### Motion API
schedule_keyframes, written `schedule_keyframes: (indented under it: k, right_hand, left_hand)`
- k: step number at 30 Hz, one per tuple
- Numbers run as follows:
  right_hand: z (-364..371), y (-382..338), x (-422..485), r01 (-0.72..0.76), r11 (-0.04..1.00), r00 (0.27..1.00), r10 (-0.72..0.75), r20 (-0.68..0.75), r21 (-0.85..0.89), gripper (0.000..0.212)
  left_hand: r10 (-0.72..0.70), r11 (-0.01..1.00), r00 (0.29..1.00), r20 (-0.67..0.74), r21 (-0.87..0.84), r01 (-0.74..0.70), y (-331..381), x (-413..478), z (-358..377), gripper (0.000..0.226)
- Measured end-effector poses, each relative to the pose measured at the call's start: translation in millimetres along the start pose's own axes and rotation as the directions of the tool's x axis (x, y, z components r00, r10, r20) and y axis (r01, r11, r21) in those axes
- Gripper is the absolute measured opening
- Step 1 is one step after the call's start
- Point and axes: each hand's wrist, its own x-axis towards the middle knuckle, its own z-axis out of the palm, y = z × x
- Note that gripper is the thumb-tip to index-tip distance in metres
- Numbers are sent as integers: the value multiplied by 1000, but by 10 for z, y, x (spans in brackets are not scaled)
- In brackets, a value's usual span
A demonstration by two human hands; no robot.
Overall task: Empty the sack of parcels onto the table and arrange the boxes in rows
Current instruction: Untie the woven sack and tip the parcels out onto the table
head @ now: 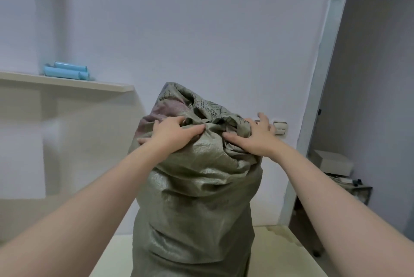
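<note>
A tall grey-green woven sack (197,198) stands upright on the pale table (112,254), full and bulging. Its top is bunched and folded over, with dark printed marks on the fabric. My left hand (172,133) grips the bunched fabric on the left side of the sack's top. My right hand (255,135) presses on the gathered fabric on the right side, fingers spread and curled into the folds. No parcels or boxes show; the sack hides its contents.
A wall shelf (67,83) at the left carries light blue rolls (67,72). A wall socket (280,128) sits behind the sack. At the right a doorway shows a white box (333,161) on a cluttered stand.
</note>
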Motion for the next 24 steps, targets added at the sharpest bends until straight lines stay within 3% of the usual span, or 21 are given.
schedule_keyframes:
  k: [1, 3, 5, 7, 10, 14, 17, 18, 19, 21, 24]
  right_hand:
    - [-18, 24, -41, -27, 989, 997, 17, 71, 143, 91]
    - [64, 5, -123, -47, 851, 982, -57, 180, 523, 41]
    - [237, -24, -68, 18, 777, 999, -44, 26, 629, 38]
    - [347, -151, -61, 109, 768, 982, 14, -187, 632, 42]
    - [306, -373, -93, 272, 758, 917, -17, -399, 593, 32]
    - [76, -633, -125, 499, 640, 790, -59, -611, 584, 29]
    - [15, -661, -110, 623, 557, 679, -35, -733, 550, 26]
    - [33, -630, -89, 607, 577, 697, -58, -714, 546, 26]
    - [66, -583, -52, 536, 654, 759, -97, -644, 534, 28]
    - [131, -461, 30, 357, 815, 884, -136, -448, 456, 33]
    - [211, -369, 82, 285, 826, 937, -132, -323, 487, 42]
  left_hand:
    - [-47, 999, 998, -52, -19, 46, 15, -21, 42, 85]
    - [-96, 988, 990, -99, -131, 83, 69, -79, 135, 66]
    - [-82, 962, 979, -187, -272, 29, 118, -173, 197, 42]
    - [-38, 929, 948, -317, -361, -84, 148, -260, 212, 22]
    - [85, 836, 888, -452, -452, -310, 283, -375, 93, 35]
    - [297, 751, 772, -562, -362, -552, 604, -337, -268, 31]
    - [466, 635, 642, -609, -275, -722, 664, -316, -356, 28]
    - [484, 665, 630, -607, -213, -716, 629, -311, -326, 31]
    - [471, 740, 664, -581, -150, -656, 565, -292, -281, 33]
    - [347, 898, 786, -512, -59, -436, 390, -250, -157, 31]
    - [192, 979, 860, -472, 31, -202, 197, -221, -89, 28]
